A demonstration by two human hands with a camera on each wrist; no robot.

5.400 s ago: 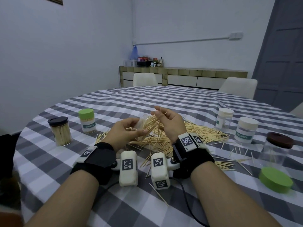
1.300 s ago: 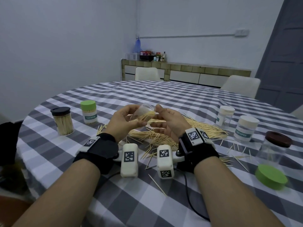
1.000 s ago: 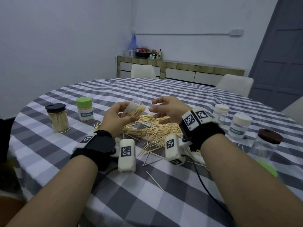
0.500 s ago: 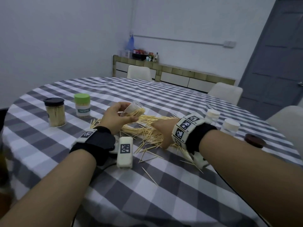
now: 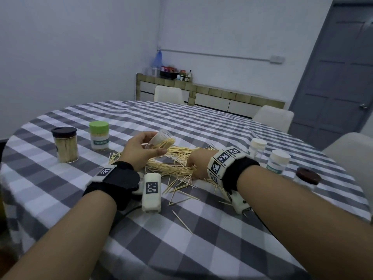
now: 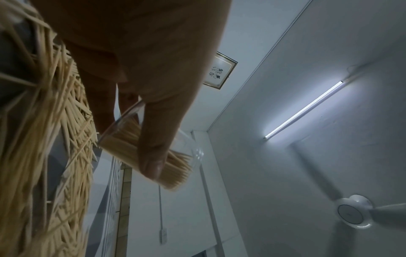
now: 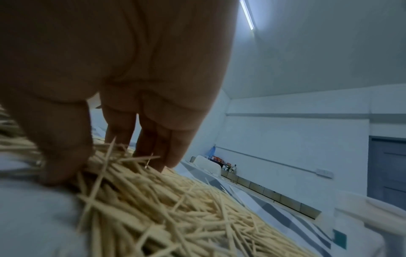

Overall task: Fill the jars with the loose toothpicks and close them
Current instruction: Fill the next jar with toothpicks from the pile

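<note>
My left hand (image 5: pixel 153 146) holds a clear, lidless jar (image 5: pixel 161 139) tilted on its side above the table, its mouth to the right and partly filled with toothpicks. In the left wrist view the thumb (image 6: pixel 151 163) lies across the jar (image 6: pixel 175 156) with the other fingers behind it. A pile of loose toothpicks (image 5: pixel 171 164) lies on the checked tablecloth between my hands. My right hand (image 5: pixel 193 168) is down in the pile's right side. In the right wrist view its thumb (image 7: pixel 63 161) and fingers (image 7: pixel 167 153) pinch a bunch of toothpicks (image 7: pixel 153 200).
A filled brown-lidded jar (image 5: pixel 65 145) and a green-lidded jar (image 5: pixel 99 136) stand at the left. Two white-lidded jars (image 5: pixel 257 147) (image 5: pixel 278 162) and a brown-lidded jar (image 5: pixel 307 176) stand at the right. Stray toothpicks (image 5: pixel 181 221) lie near the front. Chairs (image 5: pixel 272 118) ring the round table (image 5: pixel 201 249).
My right hand left the jar's mouth and dropped to the right into the toothpick pile. The left hand kept the jar tilted in place. The view swung.
</note>
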